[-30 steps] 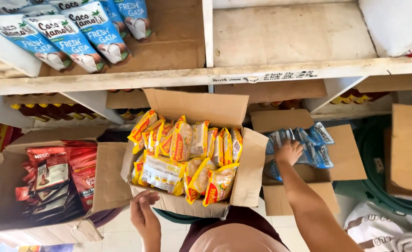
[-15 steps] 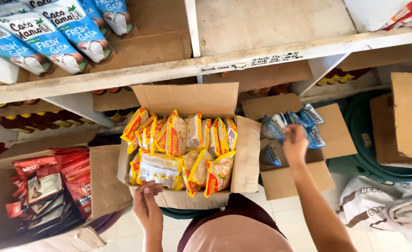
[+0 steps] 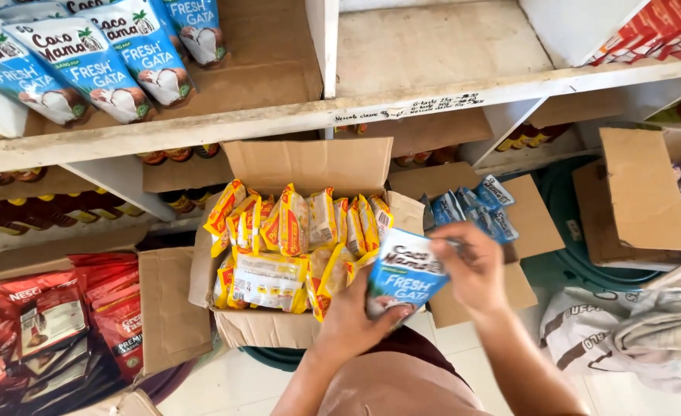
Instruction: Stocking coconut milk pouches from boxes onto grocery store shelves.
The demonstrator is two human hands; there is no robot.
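Observation:
A blue and white pouch (image 3: 406,279) is held upright in front of me by both hands. My left hand (image 3: 349,317) grips its lower edge from below, and my right hand (image 3: 471,266) pinches its upper right corner. Behind the pouch stands an open cardboard box (image 3: 267,327) packed with yellow and orange packets (image 3: 294,227). To the right, a smaller open box (image 3: 537,219) holds more blue pouches (image 3: 475,204). Matching blue pouches (image 3: 86,58) lie in a row on the wooden shelf (image 3: 279,115) above.
An open box of red packets (image 3: 55,316) sits at the lower left. Dark bottles (image 3: 40,208) line the lower shelf. A folded cardboard box (image 3: 633,200) and white sacks (image 3: 633,331) lie at the right. Red packs (image 3: 656,35) occupy the top right.
My right hand lifted a blue pouch out of the smaller box and brought it left. My left hand rose from the big box's front edge and took hold of the pouch.

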